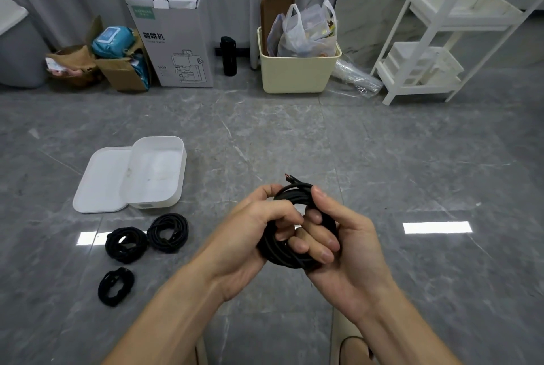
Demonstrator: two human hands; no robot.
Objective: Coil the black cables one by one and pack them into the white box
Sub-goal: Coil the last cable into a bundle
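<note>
Both hands grip a black cable coil over the grey floor.

The left hand (250,235) and right hand (344,249) curl tightly round the coil (294,223), its plug end poking up. Far left, the white box (160,173) lies open; three coiled cables (167,232) rest near it. A carton (173,35) reads "咖啡机".

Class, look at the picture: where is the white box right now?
In the head view the white box sits open on the grey floor at left, its lid beside it, just beyond three coiled black cables.
</note>
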